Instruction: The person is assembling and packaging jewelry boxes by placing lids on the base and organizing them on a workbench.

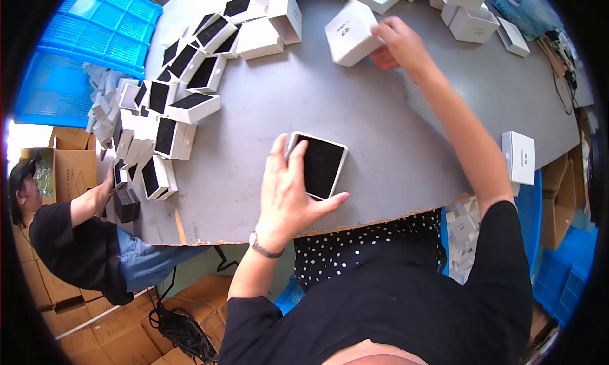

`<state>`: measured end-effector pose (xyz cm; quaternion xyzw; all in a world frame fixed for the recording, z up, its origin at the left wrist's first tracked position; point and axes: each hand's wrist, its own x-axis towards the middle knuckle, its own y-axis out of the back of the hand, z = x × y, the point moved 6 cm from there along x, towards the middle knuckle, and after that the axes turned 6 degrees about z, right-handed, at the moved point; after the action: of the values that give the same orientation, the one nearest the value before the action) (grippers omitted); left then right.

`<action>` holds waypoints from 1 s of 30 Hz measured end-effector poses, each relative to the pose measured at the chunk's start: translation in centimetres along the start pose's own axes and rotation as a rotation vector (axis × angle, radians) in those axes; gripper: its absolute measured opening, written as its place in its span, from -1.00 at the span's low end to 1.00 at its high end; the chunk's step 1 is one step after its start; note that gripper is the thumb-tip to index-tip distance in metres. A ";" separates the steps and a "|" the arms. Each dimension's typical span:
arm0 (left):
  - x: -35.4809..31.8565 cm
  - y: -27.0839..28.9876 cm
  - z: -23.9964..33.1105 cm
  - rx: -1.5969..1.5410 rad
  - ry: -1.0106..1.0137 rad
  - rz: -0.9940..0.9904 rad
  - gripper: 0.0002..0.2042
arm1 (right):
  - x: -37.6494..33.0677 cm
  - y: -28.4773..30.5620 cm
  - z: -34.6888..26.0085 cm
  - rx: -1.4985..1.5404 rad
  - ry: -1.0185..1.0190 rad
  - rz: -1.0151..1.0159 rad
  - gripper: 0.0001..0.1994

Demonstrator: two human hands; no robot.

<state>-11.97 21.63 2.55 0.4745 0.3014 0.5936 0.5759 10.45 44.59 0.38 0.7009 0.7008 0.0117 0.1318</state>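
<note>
On the grey table in front of me rests a shallow white box (325, 168) with a black insert filling its inside. My left hand (285, 187) lies at its left side, fingers spread and thumb stretched out along the near edge; the index finger reaches over the rim. Farther off to the right, my right hand (401, 46) grips a white box (350, 36) by its right side. That box is tilted, with dark print on its face. Whether it is a whole box or only a lid, I cannot tell.
Open white boxes with black inserts (184, 63) cluster along the left of the table (254, 111). More white boxes (472, 24) stand at the far right, and one (519, 157) near the right edge. A co-worker (76, 238) handles boxes at left, beside blue crates (95, 29).
</note>
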 end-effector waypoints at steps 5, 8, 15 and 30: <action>0.9 -0.2 -0.8 -0.070 -0.071 -0.087 0.08 | -2.5 5.0 1.2 -0.453 0.284 0.198 -0.36; 2.6 -1.5 -1.3 -0.116 -0.107 -0.094 0.04 | -2.4 1.0 0.0 -0.738 0.709 0.373 -0.31; 1.4 -1.5 0.2 -0.010 -0.090 -0.022 -0.04 | -2.7 -5.4 -0.7 -0.992 0.819 -0.083 -0.32; -0.2 -1.0 -1.0 -0.181 0.002 0.016 -0.16 | -11.5 2.2 0.6 -0.881 0.964 -0.256 -0.54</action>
<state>-12.50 21.76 1.22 0.4223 0.2430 0.6236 0.6114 12.54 33.21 2.14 0.4090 0.6887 0.5936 0.0780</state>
